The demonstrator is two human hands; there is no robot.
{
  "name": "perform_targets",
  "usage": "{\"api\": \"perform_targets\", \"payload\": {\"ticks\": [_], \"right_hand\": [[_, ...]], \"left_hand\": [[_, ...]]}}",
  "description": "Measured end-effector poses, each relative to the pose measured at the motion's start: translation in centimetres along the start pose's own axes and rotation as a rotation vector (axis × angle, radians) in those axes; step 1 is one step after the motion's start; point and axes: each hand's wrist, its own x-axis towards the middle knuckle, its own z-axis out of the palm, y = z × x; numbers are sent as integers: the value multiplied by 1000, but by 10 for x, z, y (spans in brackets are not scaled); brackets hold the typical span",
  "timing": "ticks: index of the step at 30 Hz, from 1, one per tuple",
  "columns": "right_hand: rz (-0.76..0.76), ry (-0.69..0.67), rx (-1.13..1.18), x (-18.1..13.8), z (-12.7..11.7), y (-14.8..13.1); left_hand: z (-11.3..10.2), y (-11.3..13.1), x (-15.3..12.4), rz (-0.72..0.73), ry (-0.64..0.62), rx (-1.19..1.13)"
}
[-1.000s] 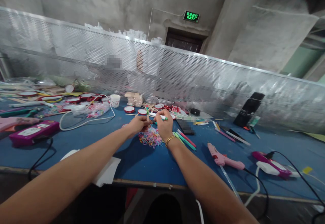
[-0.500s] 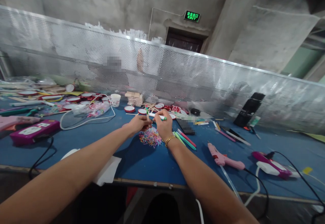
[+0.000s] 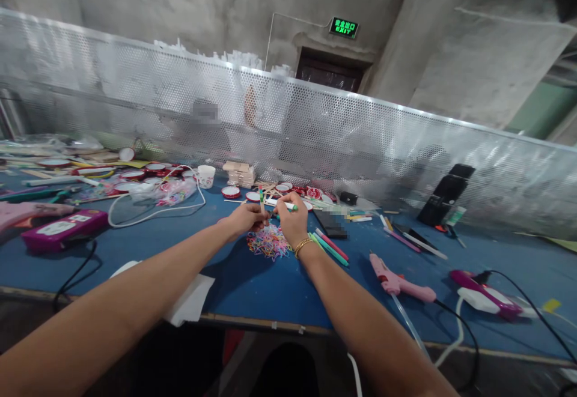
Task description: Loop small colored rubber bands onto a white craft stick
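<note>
My left hand is closed round a small light wooden stick, held upright, with green and orange-red colouring near its top. My right hand, wearing a gold bracelet, grips a white marker with a green end, like a pen, close beside the stick. Whether the marker touches the stick I cannot tell; the fingers hide that spot. Below both hands a pile of small coloured rubber bands lies on the blue table. Several coloured markers lie just right of my right wrist.
To the right are a pink glue gun with a cord and a purple power strip. Another purple box lies left. Behind stand a paper cup, stacked wooden pieces and small red-rimmed drums. A perforated metal screen bounds the back.
My right fingers have shifted slightly around the marker. The stick stays in my left hand, and the whole view has moved a little.
</note>
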Motion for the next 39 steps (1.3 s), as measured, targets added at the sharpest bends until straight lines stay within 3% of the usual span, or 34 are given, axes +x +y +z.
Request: {"api": "perform_targets", "payload": {"ticks": [39], "right_hand": [[-21,-43,9,0,0,-1]], "left_hand": [[2,1,-1,12,0,-6]]}}
